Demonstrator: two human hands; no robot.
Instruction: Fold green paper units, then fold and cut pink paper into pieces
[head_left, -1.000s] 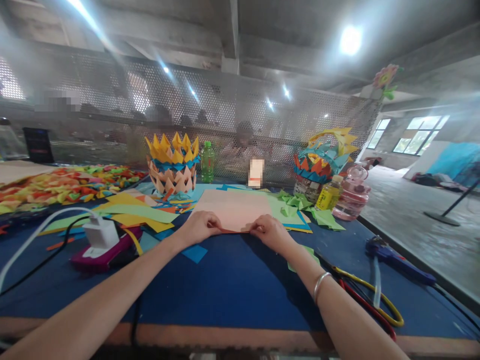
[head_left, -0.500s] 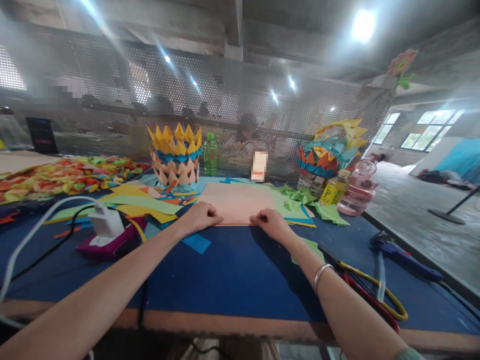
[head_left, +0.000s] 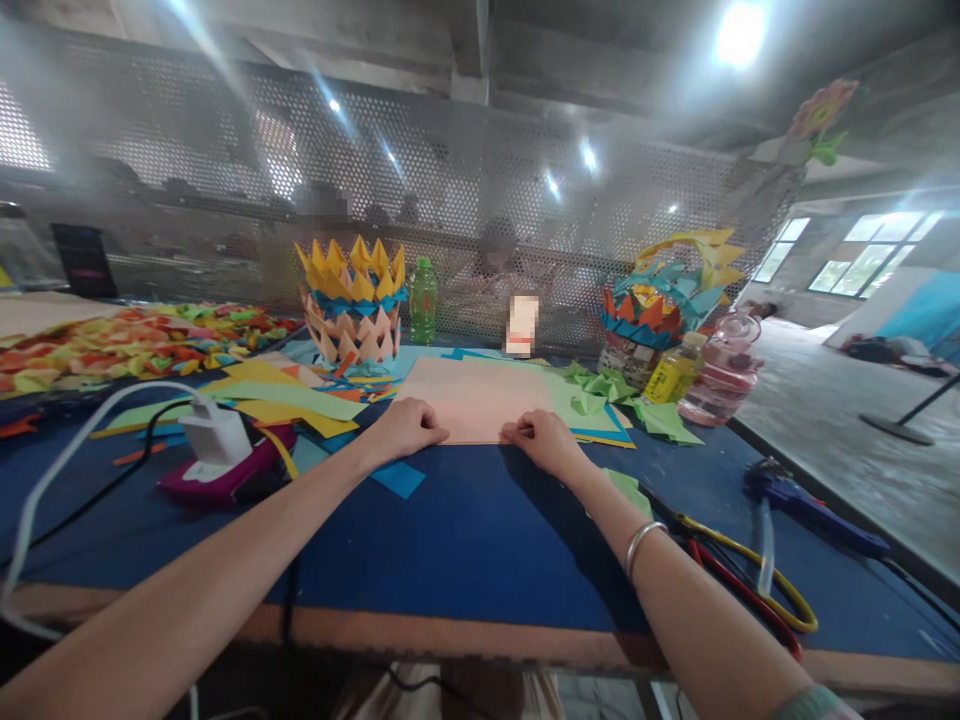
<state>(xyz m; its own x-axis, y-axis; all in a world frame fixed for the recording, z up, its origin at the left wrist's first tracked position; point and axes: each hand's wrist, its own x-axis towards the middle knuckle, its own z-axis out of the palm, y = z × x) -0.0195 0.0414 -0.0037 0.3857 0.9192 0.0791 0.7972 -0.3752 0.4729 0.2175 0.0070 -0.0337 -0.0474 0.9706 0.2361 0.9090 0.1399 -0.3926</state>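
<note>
Since the earlier frame I'd flattened the lifted near edge of the pink sheet, left hand and right hand curled, pressing it onto the counter.

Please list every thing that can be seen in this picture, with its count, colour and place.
paper sheet: 1, pale pink, table centre, near edge under both hands
table: 1, blue top
loose paper sheets: several, yellow, green, blue, left of the pink sheet
folded paper pieces: many, mixed colours, far left
paper basket: 1, yellow, blue, pink, back centre
second paper basket: 1, mixed colours, back right
green bottle: 1, back centre
yellow bottle: 1, right
pink jug: 1, right
charger: 1, white, left
scissors: 1, yellow and red handles, right
left hand: on sheet edge
right hand: on sheet edge
</note>
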